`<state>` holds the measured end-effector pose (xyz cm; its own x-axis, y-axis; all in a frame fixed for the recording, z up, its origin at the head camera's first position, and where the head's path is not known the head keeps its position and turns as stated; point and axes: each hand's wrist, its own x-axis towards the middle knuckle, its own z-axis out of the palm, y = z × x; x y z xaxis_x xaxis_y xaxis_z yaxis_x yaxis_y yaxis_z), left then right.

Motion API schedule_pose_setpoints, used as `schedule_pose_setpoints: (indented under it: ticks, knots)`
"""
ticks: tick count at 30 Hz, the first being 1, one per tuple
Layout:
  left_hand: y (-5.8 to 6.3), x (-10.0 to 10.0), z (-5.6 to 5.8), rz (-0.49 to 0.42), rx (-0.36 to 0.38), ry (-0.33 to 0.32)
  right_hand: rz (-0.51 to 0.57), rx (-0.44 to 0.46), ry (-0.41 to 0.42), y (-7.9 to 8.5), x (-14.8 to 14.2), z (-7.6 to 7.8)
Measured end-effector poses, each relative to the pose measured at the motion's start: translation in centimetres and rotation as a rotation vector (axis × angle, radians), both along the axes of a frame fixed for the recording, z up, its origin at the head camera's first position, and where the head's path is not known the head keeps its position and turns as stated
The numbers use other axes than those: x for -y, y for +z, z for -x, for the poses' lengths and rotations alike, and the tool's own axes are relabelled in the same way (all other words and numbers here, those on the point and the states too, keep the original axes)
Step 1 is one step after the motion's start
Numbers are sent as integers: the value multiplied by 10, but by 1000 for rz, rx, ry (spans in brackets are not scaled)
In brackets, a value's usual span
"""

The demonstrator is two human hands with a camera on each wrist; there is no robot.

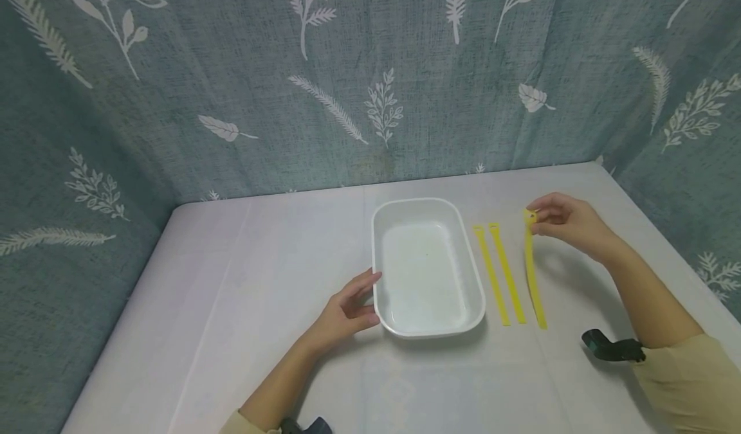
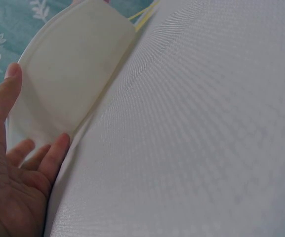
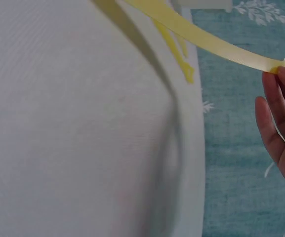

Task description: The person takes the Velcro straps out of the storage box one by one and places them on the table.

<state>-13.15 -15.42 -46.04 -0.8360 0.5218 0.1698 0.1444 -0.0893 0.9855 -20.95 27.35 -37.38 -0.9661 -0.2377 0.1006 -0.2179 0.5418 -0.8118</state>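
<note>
My left hand (image 1: pixel 347 308) touches the left side of a white rectangular tray (image 1: pixel 476 273), with one fingertip over the rim. In the left wrist view, its other fingers (image 2: pixel 56 155) lie loosely against the tray's outer wall. With thumb and fingertips, my right hand (image 1: pixel 570 224) pinches the wide far end of a thin yellow strap (image 1: pixel 530 267). The strap hangs down toward me, bowed in the right wrist view. Between tray and held strap lie a yellow strap (image 1: pixel 492 276) and another yellow strap (image 1: pixel 507 273), side by side, their slotted ends pointing away.
A white cloth (image 1: pixel 278 267) covers the table. Behind it and at both sides hangs a blue-green curtain (image 1: pixel 243 80) with white leaf prints. A dark device (image 1: pixel 613 346) sits at my right wrist, and another dark device (image 1: pixel 307 426) shows at the left wrist.
</note>
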Motion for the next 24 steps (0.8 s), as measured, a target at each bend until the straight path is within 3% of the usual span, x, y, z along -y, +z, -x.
schedule_pose_setpoints:
  ticks: [8, 24]
  knots:
    - [0, 0, 0, -3, -2, 0, -71, 15, -36, -11, 3, 8]
    - [0, 0, 0, 17, 18, 6, -110, 23, -78, -25, 8, 18]
